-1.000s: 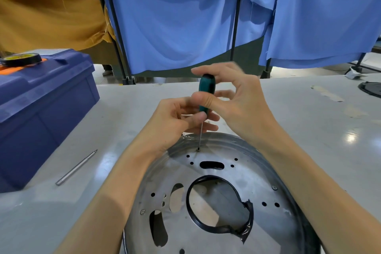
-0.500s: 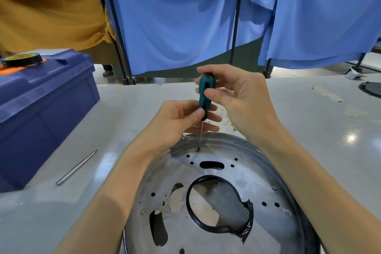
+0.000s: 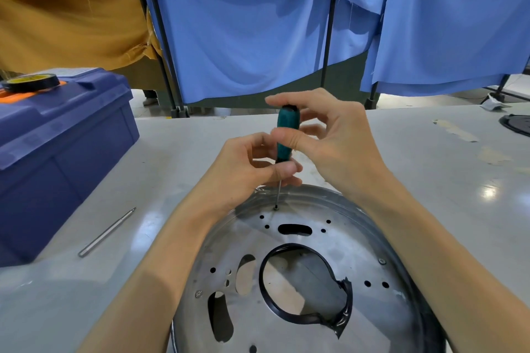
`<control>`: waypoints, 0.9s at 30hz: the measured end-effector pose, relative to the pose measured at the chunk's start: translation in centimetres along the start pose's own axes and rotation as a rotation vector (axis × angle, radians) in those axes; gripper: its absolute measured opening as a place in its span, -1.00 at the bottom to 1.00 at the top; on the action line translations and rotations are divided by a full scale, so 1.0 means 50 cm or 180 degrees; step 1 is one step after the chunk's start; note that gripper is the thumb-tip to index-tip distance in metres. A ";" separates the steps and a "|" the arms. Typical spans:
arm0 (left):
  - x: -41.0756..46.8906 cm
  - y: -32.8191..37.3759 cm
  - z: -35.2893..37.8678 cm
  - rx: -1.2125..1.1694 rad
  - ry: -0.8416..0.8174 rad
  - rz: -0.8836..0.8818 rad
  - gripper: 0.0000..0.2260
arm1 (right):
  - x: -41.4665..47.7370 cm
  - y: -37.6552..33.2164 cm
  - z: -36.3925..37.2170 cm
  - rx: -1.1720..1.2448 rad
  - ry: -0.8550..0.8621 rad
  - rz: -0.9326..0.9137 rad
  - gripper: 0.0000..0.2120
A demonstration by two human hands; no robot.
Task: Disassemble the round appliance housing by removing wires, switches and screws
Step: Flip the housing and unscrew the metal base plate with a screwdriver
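Note:
The round metal housing (image 3: 358,243) lies flat on the table in front of me, with a black-rimmed centre hole and several cut-outs. A small screwdriver with a teal handle (image 3: 286,135) stands upright, its thin shaft tip set in a screw (image 3: 276,207) near the housing's far rim. My right hand (image 3: 335,140) pinches the handle between thumb and fingers. My left hand (image 3: 249,169) pinches the lower end of the handle where the shaft begins. Two more screws (image 3: 382,261) (image 3: 198,293) sit in the plate at right and left.
A blue toolbox (image 3: 57,157) with a roll of black tape (image 3: 30,82) on its lid stands at the left. A loose metal bit (image 3: 106,232) lies on the grey table (image 3: 444,180) beside it. Blue and yellow curtains hang behind. A dark round part (image 3: 516,125) sits at the far right.
My right hand's fingers have shifted round the teal handle, turning it. The screwdriver tip has stayed in the same screw and my left hand has kept its place.

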State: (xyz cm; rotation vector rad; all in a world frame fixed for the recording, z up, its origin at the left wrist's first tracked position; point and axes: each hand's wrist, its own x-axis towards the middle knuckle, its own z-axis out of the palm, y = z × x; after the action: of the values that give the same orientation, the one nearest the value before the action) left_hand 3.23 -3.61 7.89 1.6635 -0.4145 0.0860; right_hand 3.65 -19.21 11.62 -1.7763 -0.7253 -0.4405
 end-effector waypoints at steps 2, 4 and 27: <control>-0.001 -0.001 -0.001 -0.0069 -0.0116 -0.0003 -0.82 | 0.002 0.002 -0.003 0.0284 0.0029 0.0106 -0.63; -0.001 -0.004 -0.004 -0.0114 -0.0140 -0.0007 -0.82 | 0.001 0.003 -0.004 0.0441 -0.0012 0.0156 -0.67; 0.000 -0.001 -0.003 -0.0064 -0.0090 -0.0098 -0.71 | 0.000 0.000 0.003 -0.0044 -0.0040 0.0083 -0.70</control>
State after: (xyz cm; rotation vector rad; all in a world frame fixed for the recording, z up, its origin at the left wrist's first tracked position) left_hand 3.27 -3.49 7.86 1.6524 -0.4100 0.0353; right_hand 3.62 -19.08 11.58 -1.8009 -0.7088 -0.4182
